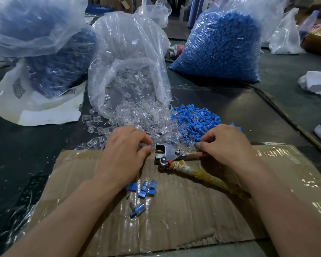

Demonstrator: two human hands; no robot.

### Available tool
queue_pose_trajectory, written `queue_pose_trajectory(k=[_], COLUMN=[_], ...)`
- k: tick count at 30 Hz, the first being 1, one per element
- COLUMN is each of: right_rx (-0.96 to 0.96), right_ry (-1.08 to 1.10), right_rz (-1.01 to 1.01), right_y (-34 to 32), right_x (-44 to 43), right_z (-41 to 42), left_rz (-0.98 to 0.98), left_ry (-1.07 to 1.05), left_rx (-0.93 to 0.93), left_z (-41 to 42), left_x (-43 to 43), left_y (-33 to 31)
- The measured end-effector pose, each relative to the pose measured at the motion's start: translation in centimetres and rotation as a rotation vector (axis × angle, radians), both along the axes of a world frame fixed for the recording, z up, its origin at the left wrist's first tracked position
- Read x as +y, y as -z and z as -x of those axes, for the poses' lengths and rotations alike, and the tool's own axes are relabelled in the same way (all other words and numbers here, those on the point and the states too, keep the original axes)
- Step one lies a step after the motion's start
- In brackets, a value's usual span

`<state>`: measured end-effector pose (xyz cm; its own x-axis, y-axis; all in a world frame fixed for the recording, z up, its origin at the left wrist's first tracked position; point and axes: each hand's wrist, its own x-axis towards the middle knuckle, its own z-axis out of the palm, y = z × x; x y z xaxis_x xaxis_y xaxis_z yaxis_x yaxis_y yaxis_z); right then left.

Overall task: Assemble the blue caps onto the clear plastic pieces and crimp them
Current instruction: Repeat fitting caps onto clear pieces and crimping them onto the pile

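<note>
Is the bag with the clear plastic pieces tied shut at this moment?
No, the clear bag lies with its mouth open and clear plastic pieces spill out of it onto the table.

My left hand [126,145] sits curled beside the head of the crimping tool [170,153] on the cardboard [174,219], my right hand [225,143] over its upper handle, fingertips [198,145] at the blue caps [195,119]; clear pieces [135,117] spill behind, capped pieces [146,188] lie nearer me

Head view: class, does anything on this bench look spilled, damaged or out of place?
Yes: clear plastic pieces lie spilled from the open bag across the table, mingling with the blue caps. The crimping tool has a lower handle wrapped in frayed yellowish binding, and the cardboard is torn along its near edge.
</note>
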<state>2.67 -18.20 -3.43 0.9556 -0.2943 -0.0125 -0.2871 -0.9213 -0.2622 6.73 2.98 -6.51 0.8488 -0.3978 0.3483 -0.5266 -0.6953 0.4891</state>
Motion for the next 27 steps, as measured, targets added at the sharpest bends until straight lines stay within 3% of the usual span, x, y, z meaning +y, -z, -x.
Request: queue_pose_trajectory(k=[7,13,18,23,27], right_rx=[-0.052,-0.292,-0.344,-0.206,-0.227], right_ry=[-0.038,0.034,-0.075,-0.189,-0.225], right_rz=[0.005,-0.173,-0.297,-0.248,-0.241], right_y=[0.3,-0.2,-0.7,-0.1,0.1], right_x=[0.0,-1.0,0.7,2.0,2.1], right_z=[0.0,0.9,1.3,1.3,1.2], left_rz=[0.269,0.608,0.662,0.644,0.676], left_ry=[-0.066,-0.028,0.024,0.037,0.043], left_rx=[0.053,0.335,0.426,0.418,0.451], left_z=[0.5,1.2,1.7,2.0,2.0], left_x=[-0.2,-0.1,-0.3,-0.4,-0.4], left_y=[-1.1,-2.1,-2.3,-2.6,-2.7])
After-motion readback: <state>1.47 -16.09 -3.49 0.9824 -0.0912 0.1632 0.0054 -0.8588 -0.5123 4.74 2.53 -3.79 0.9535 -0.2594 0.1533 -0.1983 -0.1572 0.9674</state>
